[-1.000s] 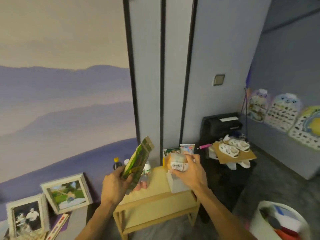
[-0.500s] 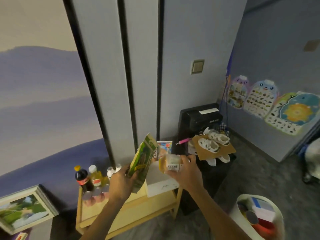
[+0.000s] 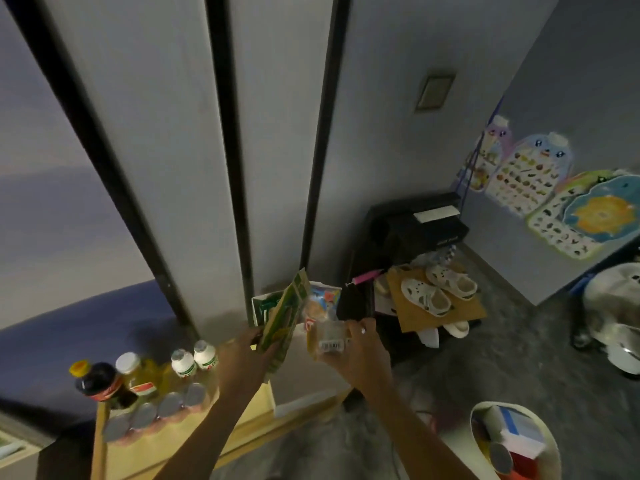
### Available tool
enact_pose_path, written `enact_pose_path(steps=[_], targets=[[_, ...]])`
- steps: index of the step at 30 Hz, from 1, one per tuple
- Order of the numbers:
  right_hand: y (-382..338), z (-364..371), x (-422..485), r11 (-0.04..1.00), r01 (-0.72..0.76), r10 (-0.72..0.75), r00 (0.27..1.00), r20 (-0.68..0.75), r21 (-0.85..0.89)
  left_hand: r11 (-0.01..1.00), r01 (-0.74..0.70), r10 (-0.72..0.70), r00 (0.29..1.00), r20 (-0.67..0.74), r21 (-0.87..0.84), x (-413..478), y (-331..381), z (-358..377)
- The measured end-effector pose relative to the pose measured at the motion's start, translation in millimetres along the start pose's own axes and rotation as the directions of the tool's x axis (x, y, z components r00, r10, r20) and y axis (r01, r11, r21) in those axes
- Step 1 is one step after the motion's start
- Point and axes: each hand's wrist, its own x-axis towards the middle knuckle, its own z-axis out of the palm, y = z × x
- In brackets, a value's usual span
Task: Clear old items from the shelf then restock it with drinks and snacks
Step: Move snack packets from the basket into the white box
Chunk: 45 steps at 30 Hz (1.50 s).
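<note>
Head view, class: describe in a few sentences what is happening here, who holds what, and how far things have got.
A person stands over a low wooden shelf. The left hand grips a green snack packet; the right hand holds a clear-wrapped snack with a barcode label. Both are above the shelf, not yet set down. Drink bottles already stand at its left end.

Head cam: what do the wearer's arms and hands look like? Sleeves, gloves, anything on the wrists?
Both are bare. The left hand and right hand wear no gloves, and neither forearm shows a sleeve down to the frame's lower edge. No watch, band or ring is visible. A small pale spot on one right fingertip is probably a nail, but it is too small to tell.
</note>
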Motion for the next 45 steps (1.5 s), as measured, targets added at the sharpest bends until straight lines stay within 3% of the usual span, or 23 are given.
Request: enact_pose_path(steps=[5,12,18,24,31,39,45], targets=[[14.0,33.7,31.6,1.0,0.01,-0.009,0.991,0.132,-0.012,0.993,0.109,-0.107,0.994,0.032,-0.04,12.2,-11.0,35.9],[44.0,89.2,53.6,0.995,0.099,-0.102,0.972,0.212,0.025,0.964,0.264,-0.264,0.964,0.004,-0.041,8.3,-28.7,85.1],[58.0,117.6,54.5,0.965,0.22,-0.181,0.953,0.242,-0.143,0.937,0.344,-0.344,0.939,-0.004,0.058,-6.7,-33.1,106.9],[68.2,130.2,48.9,0.923,0.303,-0.229,0.928,0.295,-0.238,0.948,0.299,-0.308,0.948,0.08,0.108,-10.9,-40.3,109.8],[54.5,108.3,49.1,0.92,0.297,-0.236,0.941,0.241,-0.257,0.96,0.161,-0.171,0.985,0.024,0.229,-14.6,-43.8,86.7],[2.4,41.0,61.8,0.966,0.255,-0.245,0.958,0.151,-0.047,0.945,0.05,-0.079,0.994,0.078,0.322,11.5,-20.1,2.3],[-63.9,-10.8,70.3,0.971,0.24,-0.24,0.969,0.055,0.008,0.928,-0.027,0.04,0.999,-0.026,0.372,31.7,4.5,-85.3]])
